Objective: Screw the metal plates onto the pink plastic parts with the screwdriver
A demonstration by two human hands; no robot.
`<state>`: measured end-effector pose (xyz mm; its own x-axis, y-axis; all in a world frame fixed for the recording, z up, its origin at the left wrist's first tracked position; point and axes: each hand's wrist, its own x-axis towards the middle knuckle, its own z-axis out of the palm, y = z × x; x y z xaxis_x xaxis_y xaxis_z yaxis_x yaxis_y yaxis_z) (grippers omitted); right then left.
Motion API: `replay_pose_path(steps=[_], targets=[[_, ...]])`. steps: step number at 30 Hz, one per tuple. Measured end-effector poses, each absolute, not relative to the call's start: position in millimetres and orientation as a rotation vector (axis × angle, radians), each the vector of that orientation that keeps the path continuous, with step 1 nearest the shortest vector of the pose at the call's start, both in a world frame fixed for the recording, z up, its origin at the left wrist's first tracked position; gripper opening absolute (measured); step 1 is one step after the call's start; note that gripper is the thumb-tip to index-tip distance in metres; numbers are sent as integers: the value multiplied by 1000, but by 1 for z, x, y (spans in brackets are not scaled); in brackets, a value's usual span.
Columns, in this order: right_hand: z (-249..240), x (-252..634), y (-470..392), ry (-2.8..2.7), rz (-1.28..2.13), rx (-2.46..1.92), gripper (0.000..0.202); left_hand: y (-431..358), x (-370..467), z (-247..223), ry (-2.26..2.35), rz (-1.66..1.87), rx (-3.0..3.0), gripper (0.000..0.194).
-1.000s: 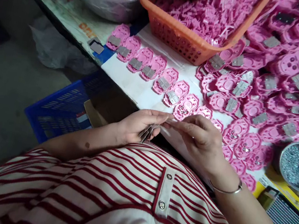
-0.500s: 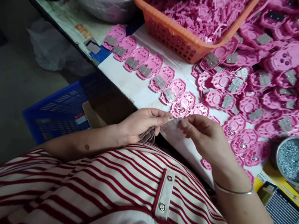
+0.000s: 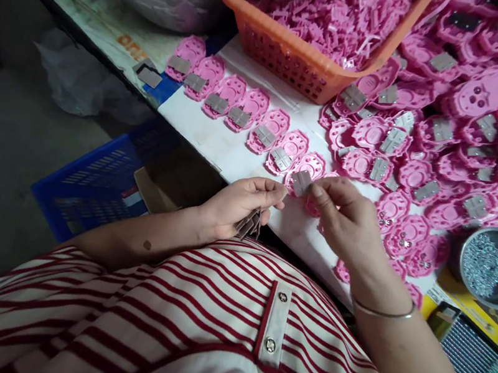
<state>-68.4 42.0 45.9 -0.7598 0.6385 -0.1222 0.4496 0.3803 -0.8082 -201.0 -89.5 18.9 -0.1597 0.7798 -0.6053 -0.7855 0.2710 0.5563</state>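
Observation:
My left hand (image 3: 246, 207) is closed around a bunch of grey plates (image 3: 250, 224) close to my striped clothing. Between the thumb and fingers of my right hand (image 3: 337, 210) is a single grey plate (image 3: 300, 182), over a pink casing (image 3: 313, 164) near the table's front edge. That casing stands in a slanting row of pink casings. Those to its left, such as one with a plate across its lower half (image 3: 247, 108), bear grey plates. My right hand partly hides the casings to the right.
An orange basket (image 3: 284, 53) of small pink parts stands behind the row. A large pile of pink casings (image 3: 481, 91) fills the right. A metal bowl of screws (image 3: 495, 268), a black tray (image 3: 477, 358) and a tub of plates (image 3: 164, 6) are around.
My right hand has moved slightly up and now shows a grey plate over the casing where metal bits were visible. My left hand has stayed nearly in place.

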Motion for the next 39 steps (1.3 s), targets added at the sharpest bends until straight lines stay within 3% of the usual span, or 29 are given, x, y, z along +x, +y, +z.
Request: replay_pose_path(steps=[4, 9, 13, 19, 22, 30, 32, 36, 39], targets=[[35, -74, 70, -2635, 823, -914, 16, -91, -203, 19, 995, 1375, -42, 8], [19, -82, 80, -2691, 731, -953, 16, -92, -205, 19, 1014, 1387, -39, 12], [33, -76, 61, -2564, 665, -887, 20, -87, -207, 25, 1053, 1424, -64, 10], [62, -64, 0, -2706, 868, -287, 35, -71, -196, 29, 1040, 1557, -81, 10], [57, -60, -10, -2709, 902, -442, 35, -68, -187, 25, 1032, 1597, -104, 18], [39, -37, 6, -2213, 1454, -1033, 30, -77, -174, 29, 949, 1265, -114, 50], [36, -32, 7, -2140, 1524, -1044, 33, -78, -172, 29, 929, 1254, -47, 45], [37, -27, 9, -2025, 1679, -1035, 32, -78, -169, 25, 947, 1269, 2, 11], [41, -25, 12, -1819, 1924, -1081, 36, -77, -169, 22, 966, 1293, -31, 2]])
